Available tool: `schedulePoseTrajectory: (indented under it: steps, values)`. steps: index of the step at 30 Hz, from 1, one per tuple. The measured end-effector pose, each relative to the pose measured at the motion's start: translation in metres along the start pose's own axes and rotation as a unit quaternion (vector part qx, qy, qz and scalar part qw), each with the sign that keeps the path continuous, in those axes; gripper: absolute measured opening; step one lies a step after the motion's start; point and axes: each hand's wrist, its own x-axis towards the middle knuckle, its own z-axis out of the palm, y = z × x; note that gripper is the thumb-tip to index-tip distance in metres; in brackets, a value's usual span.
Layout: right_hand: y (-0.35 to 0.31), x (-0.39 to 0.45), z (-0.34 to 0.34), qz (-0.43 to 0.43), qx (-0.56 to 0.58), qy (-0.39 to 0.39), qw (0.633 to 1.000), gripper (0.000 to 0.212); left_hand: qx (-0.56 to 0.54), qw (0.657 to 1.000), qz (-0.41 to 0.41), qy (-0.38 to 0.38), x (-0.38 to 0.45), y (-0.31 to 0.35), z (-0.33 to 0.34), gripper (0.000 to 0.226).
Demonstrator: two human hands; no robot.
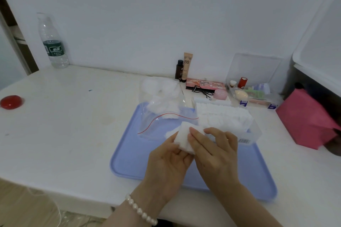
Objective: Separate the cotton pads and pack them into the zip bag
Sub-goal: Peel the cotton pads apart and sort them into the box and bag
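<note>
A white square cotton pad [182,137] is held between both hands above the blue tray [129,156]. My left hand [167,162] grips its lower left edge, and my right hand [214,150] pinches its right side with the fingers pointing left. Behind them a clear zip bag [158,108] with a red seal line lies half on the tray, its mouth facing me and several loose pads inside. To the right, a clear box [252,134] holds a packed row of cotton pads [221,118].
The white table carries a water bottle [52,42] at the back left and a red cap [11,101] at the left edge. Cosmetics tubes [187,67], a palette [204,85], a clear organiser [252,90] and a pink box [304,125] stand at the back right.
</note>
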Motion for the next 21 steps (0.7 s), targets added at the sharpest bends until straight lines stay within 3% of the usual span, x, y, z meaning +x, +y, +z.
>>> schedulePoseTrajectory:
  steps: [3,5,8,11,13,14,17,21]
  values:
    - [-0.006,0.0,-0.001,0.018,0.044,-0.037,0.998,0.02,0.049,0.997,0.027,0.046,0.003,-0.001,-0.002,0.035]
    - [-0.01,0.001,-0.005,0.092,0.157,-0.054,0.982,0.027,0.065,0.995,0.033,0.071,0.005,-0.001,-0.004,0.032]
    - [-0.009,0.018,-0.016,0.321,0.323,-0.046,0.889,0.022,0.067,0.993,0.042,0.086,0.006,0.001,-0.007,0.029]
    - [0.0,0.039,-0.016,0.494,0.383,-0.145,0.767,0.025,0.089,0.993,0.046,0.068,0.004,0.004,-0.008,0.039]
    - [0.002,0.045,-0.011,0.521,0.436,-0.204,0.705,0.019,0.116,0.991,0.036,0.052,0.002,0.007,-0.007,0.04]
    - [0.002,0.047,-0.01,0.525,0.451,-0.209,0.691,0.021,0.128,0.99,0.026,0.044,0.001,0.01,-0.007,0.04]
    - [0.004,0.055,-0.006,0.498,0.469,-0.217,0.697,0.018,0.146,0.989,-0.02,0.004,-0.002,0.025,-0.006,0.03]
    - [0.003,0.065,-0.001,0.446,0.491,-0.297,0.687,0.017,0.23,0.97,-0.083,-0.005,-0.003,0.041,-0.008,0.026]
